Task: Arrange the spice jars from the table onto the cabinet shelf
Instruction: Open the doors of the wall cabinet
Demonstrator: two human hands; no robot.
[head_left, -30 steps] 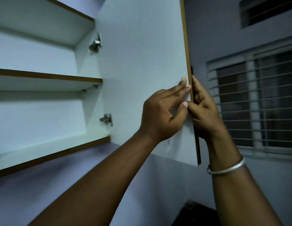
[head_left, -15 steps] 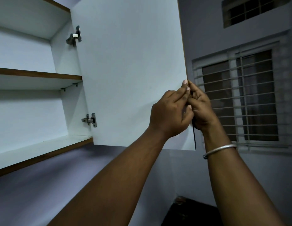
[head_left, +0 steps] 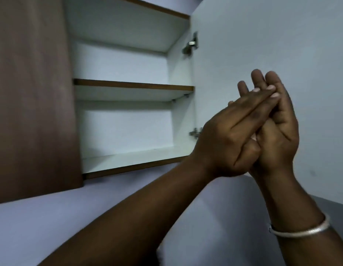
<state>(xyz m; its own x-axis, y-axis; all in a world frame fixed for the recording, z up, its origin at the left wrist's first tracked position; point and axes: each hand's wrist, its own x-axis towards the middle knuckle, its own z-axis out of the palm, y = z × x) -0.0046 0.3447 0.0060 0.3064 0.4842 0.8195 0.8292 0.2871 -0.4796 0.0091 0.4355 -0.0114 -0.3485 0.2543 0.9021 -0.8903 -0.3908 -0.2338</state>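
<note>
I saw a white-lined wall cabinet (head_left: pixel 126 129) with brown-edged shelves, its white door (head_left: pixel 262 35) standing open on the right and a dark brown wooden door (head_left: pixel 32 93) shut on the left. The left hand (head_left: pixel 228 139) and right hand (head_left: pixel 278 135) lay pressed together in front of the open door, fingers straight, holding nothing. No spice jars or table were in view, and the lower cabinet shelf (head_left: pixel 132 156) held none. I judged the cabinet ready. The next move called for turning down to fetch a jar.

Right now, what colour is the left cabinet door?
The left cabinet door is dark brown; head view.
</note>
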